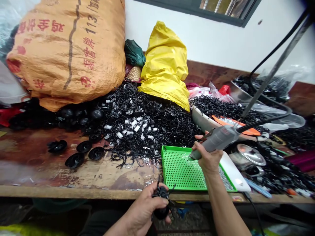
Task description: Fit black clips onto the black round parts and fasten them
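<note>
My left hand (145, 209) is closed round a black plastic part (161, 209) with thin arms, just off the table's front edge. In my right hand (209, 157) is a grey electric screwdriver (218, 139), its tip pointing down and left over a green perforated tray (184, 173). Small silvery pieces lie at the tray's right side. Behind the tray spreads a heap of small black parts (169, 127) with white pieces (136, 127) among them. Several round black cups (75, 160) rest on the table at the left.
A large orange sack (98, 59) stands at the back left, a yellow bag (164, 62) beside it. At the right are a white basin (200, 119) of black parts, an orange dish (248, 130), a lidded metal pot (248, 155) and the screwdriver's black cable (270, 119).
</note>
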The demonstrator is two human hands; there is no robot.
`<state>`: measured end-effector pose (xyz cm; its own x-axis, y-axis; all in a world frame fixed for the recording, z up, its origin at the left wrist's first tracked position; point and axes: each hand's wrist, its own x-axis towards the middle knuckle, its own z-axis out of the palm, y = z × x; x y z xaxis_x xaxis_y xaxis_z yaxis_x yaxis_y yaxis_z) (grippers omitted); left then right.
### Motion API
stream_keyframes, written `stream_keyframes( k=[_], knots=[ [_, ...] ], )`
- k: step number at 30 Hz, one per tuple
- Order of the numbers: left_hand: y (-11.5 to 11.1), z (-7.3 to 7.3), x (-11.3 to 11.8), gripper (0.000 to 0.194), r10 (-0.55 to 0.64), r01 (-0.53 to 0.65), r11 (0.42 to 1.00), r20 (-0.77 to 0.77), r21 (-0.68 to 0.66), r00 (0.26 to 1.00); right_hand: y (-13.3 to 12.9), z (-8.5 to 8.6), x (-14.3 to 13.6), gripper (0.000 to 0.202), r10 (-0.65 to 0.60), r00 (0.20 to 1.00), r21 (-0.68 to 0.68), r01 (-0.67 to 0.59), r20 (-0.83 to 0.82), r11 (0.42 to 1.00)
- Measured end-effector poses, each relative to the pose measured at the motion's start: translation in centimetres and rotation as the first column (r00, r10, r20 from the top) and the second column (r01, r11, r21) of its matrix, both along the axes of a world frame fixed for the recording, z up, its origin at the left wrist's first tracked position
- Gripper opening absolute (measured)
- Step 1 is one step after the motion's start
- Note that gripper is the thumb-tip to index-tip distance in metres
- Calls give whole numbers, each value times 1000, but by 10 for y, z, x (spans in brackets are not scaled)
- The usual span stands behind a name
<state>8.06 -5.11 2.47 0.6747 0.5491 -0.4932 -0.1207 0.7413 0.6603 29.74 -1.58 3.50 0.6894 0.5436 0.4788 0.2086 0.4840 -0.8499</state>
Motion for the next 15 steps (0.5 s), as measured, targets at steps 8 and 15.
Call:
stream_keyframes(
  k=[8, 15],
  knots=[
    [4, -4, -3, 25, 29, -29, 1000, 55, 1, 998, -6, 15, -5, 46, 36, 999, 36, -36, -19, 999],
    [9, 0, 0, 21, 121, -126, 990, 89, 56, 989, -32, 60, -59, 42, 424, 882, 244, -373, -208, 895]
  ],
)
